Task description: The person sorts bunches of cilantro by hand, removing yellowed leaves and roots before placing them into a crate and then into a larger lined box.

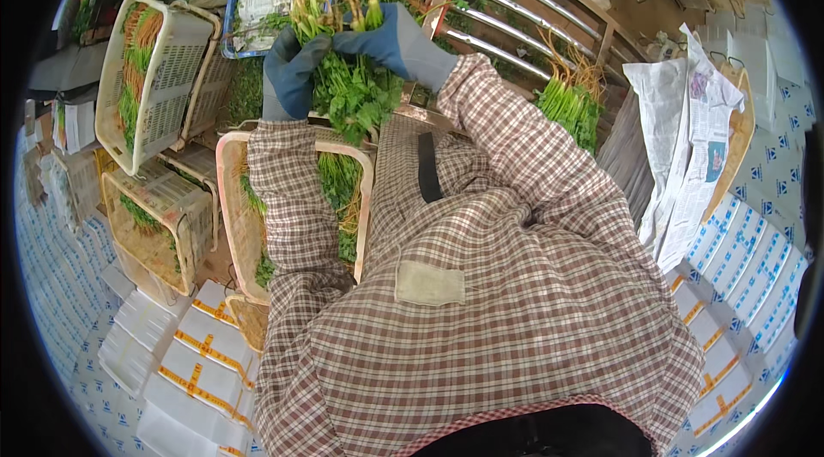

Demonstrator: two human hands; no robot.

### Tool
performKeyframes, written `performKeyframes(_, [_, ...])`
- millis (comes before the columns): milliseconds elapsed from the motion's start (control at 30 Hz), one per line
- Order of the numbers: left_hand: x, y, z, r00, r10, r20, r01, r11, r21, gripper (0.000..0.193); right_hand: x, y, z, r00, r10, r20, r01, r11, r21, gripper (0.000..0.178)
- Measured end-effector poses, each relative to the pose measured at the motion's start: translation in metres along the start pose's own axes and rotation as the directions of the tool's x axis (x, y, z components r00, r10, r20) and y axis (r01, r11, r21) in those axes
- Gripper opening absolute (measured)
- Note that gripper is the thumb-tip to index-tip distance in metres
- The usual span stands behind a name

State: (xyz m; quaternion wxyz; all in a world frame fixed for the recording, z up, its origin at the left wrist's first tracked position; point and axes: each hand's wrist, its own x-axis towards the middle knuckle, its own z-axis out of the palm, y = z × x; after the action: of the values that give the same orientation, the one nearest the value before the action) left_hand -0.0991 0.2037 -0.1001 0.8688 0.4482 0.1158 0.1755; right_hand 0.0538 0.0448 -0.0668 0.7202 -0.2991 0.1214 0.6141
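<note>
Both hands wear blue work gloves and are raised at the top of the head view. My left hand (294, 71) is closed round the left side of a bunch of leafy greens (354, 101). My right hand (384, 38) grips the same bunch from the right, with its fingers closed over the stems. Pale brown roots curl up above the gloves, and green leaves hang down below them. The fingertips are partly hidden by the stems. Under my left forearm stands a pale plastic crate (230, 199) with more greens in it.
Another bunch of rooted greens (570, 105) lies on a slatted metal rack (506, 2) to the right. Newspaper sheets (678, 139) drape over a crate. More crates (172, 62) stand at left, near white boxes (202, 363) with orange tape. Newspaper lines a blue tray (229, 28).
</note>
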Motion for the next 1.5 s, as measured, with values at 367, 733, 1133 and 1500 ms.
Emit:
performKeyframes(367, [-0.01, -0.032, -0.027, 0.991, -0.012, -0.136, 0.012, 1.0, -0.003, 0.035, 0.02, 0.006, -0.045, 0.866, -0.465, 0.183, 0.357, 0.318, -0.879, 0.074])
performKeyframes(733, [0.018, -0.057, -0.056, 0.995, -0.057, -0.085, 0.062, 0.996, 0.061, 0.04, -0.041, -0.024, -0.011, 0.9, -0.432, 0.059, 0.285, 0.481, -0.829, 0.043])
performKeyframes(1133, [0.015, -0.067, -0.049, 0.946, -0.271, 0.18, 0.293, 0.95, -0.109, 0.052, -0.031, -0.004, 0.002, 0.992, -0.09, -0.084, 0.096, 0.992, 0.08, 0.065])
performKeyframes(1500, [0.0, -0.011, 0.018, 0.953, -0.226, -0.2, 0.297, 0.813, 0.501, 0.053, -0.02, 0.005, -0.03, 0.901, -0.421, 0.106, 0.352, 0.564, -0.747, 0.057])
